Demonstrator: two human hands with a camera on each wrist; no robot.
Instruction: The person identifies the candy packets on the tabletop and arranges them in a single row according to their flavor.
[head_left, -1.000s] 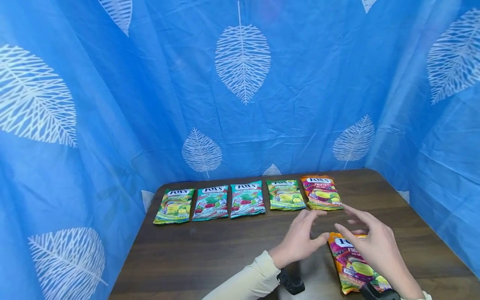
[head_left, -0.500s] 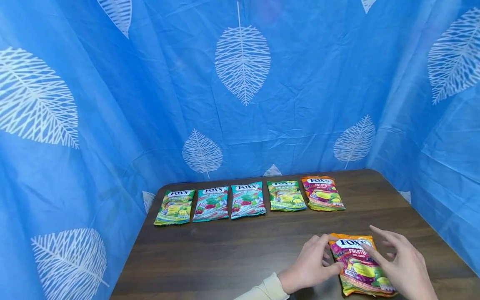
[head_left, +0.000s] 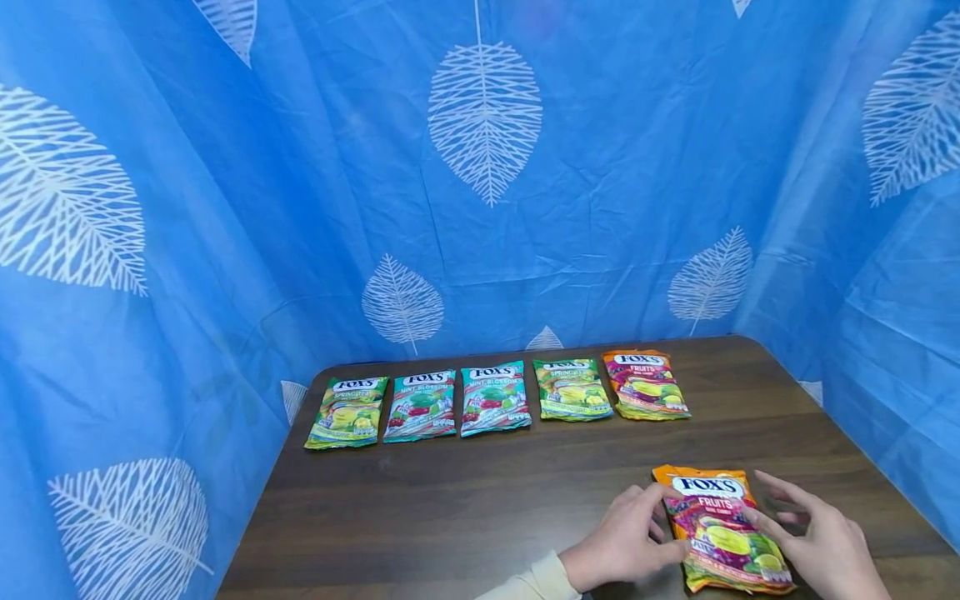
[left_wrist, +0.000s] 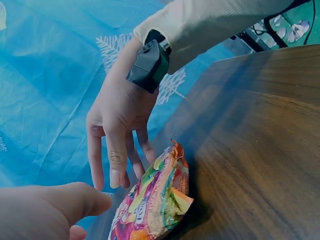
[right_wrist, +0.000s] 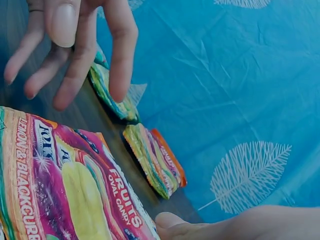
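An orange and purple bag of Fox's Fruits oval candy lies face up on the table near the front right. Beside its left edge is my left hand, thumb and fingers apart and loosely bent. My right hand stands at the bag's right side, with its thumb close over the edge. The left wrist view has the bag low between my left thumb and the stretched fingers of the right hand. In the right wrist view, my right thumb is right at the bag's edge.
Along the table's back edge lie a green candy bag, two teal mint bags, another green bag and another orange Fruits bag. A blue leaf-patterned curtain encloses the brown table.
Both hands have come down and toward the front from above the bag's far end, and now flank it. The right hand has shifted right, uncovering the bag's front. The back row stays put.
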